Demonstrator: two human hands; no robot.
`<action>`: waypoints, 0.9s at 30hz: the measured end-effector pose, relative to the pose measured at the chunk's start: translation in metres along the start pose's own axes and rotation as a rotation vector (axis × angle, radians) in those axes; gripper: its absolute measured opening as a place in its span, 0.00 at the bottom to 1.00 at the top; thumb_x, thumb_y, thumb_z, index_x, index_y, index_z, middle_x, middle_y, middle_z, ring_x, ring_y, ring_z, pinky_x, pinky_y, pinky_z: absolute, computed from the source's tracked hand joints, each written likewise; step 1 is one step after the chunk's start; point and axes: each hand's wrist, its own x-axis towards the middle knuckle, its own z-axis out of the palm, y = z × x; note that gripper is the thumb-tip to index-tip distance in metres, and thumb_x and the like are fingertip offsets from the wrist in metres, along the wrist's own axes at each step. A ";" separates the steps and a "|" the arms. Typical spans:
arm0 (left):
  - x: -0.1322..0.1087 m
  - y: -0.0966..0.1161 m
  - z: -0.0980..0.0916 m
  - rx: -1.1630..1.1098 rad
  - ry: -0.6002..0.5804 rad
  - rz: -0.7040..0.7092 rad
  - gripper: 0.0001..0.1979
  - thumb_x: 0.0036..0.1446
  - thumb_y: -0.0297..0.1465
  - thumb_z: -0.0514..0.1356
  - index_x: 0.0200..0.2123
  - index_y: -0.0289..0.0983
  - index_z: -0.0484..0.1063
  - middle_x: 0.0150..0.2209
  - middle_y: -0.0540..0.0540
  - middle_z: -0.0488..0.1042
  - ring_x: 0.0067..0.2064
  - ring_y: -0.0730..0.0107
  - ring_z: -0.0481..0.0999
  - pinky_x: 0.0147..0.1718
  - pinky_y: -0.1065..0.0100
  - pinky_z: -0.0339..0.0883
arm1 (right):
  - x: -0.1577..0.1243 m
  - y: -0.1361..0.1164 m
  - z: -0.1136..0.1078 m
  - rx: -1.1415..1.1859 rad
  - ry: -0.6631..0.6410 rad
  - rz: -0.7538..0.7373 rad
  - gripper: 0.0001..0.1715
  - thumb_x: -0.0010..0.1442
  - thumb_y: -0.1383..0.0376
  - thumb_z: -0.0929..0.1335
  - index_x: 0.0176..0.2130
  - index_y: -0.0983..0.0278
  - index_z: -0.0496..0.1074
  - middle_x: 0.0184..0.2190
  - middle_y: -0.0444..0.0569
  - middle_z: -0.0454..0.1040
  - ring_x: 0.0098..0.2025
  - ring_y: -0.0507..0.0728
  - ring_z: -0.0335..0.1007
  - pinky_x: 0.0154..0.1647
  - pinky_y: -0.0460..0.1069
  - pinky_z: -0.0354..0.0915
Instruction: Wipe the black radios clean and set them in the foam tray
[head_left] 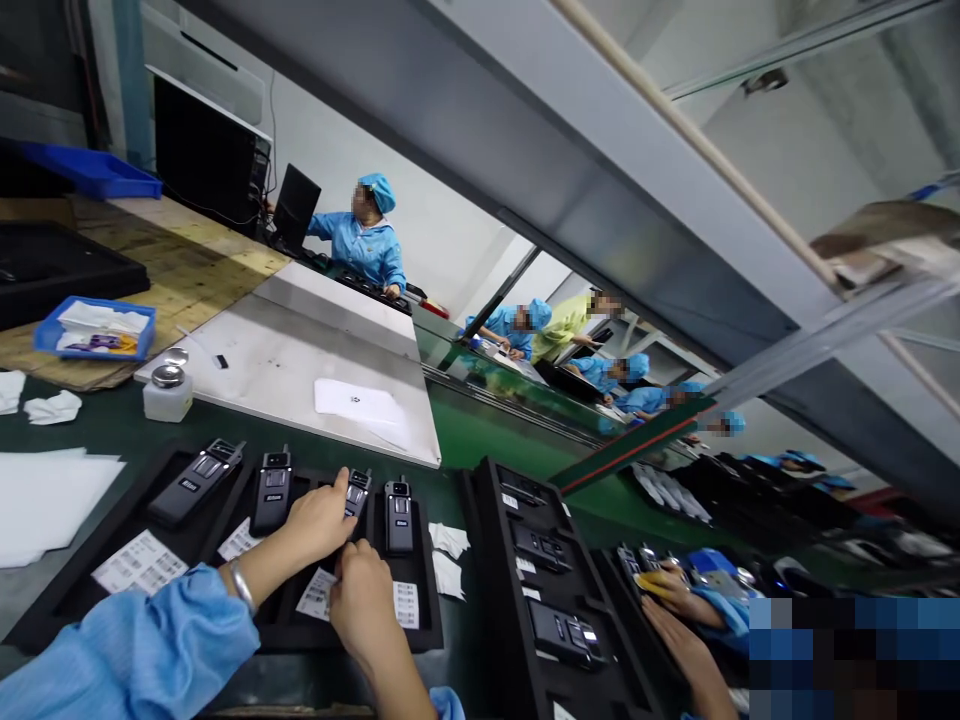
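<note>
A black foam tray [431, 600] lies on the green bench in front of me, holding several black two-way radios. My left hand [319, 520] reaches in from the left, its index finger and thumb closed around one two-way radio [358, 490]. Close to that radio's lower end, my right hand [365, 595] has its fingers curled; what they hold, if anything, is hidden. Other two-way radios lie apart from my hands: a larger one at far left [196, 482], one left of my hands [271, 492], one on the right [399, 517]. Barcode label sheets [141, 562] lie beside the radios.
A second tray [491, 600] of radios stands to the right. Beyond it a co-worker's hands [675, 600] hold something yellow. A metal-topped bottle [167, 393], a blue tray [94, 328] and white sheets [52, 505] are on the left. A shelf beam [525, 110] crosses overhead.
</note>
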 end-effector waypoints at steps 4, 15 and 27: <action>0.024 -0.003 0.011 -0.126 -0.024 -0.103 0.36 0.55 0.34 0.67 0.64 0.33 0.59 0.46 0.36 0.76 0.49 0.49 0.77 0.49 0.48 0.68 | -0.010 0.021 0.004 0.266 0.109 -0.027 0.13 0.48 0.78 0.67 0.33 0.63 0.72 0.34 0.47 0.75 0.35 0.57 0.73 0.36 0.48 0.61; 0.033 -0.034 0.006 -0.986 0.145 -0.041 0.33 0.51 0.54 0.65 0.48 0.33 0.70 0.40 0.42 0.79 0.40 0.59 0.79 0.40 0.60 0.73 | 0.033 0.056 0.000 0.717 0.076 0.184 0.02 0.57 0.69 0.63 0.33 0.62 0.65 0.18 0.39 0.68 0.19 0.52 0.68 0.18 0.43 0.60; 0.017 -0.029 0.011 -1.221 0.139 -0.009 0.36 0.37 0.46 0.75 0.46 0.33 0.72 0.34 0.43 0.80 0.37 0.58 0.79 0.38 0.61 0.73 | 0.064 0.019 -0.009 0.131 0.154 0.153 0.18 0.49 0.73 0.70 0.42 0.65 0.71 0.37 0.57 0.79 0.42 0.66 0.79 0.41 0.55 0.68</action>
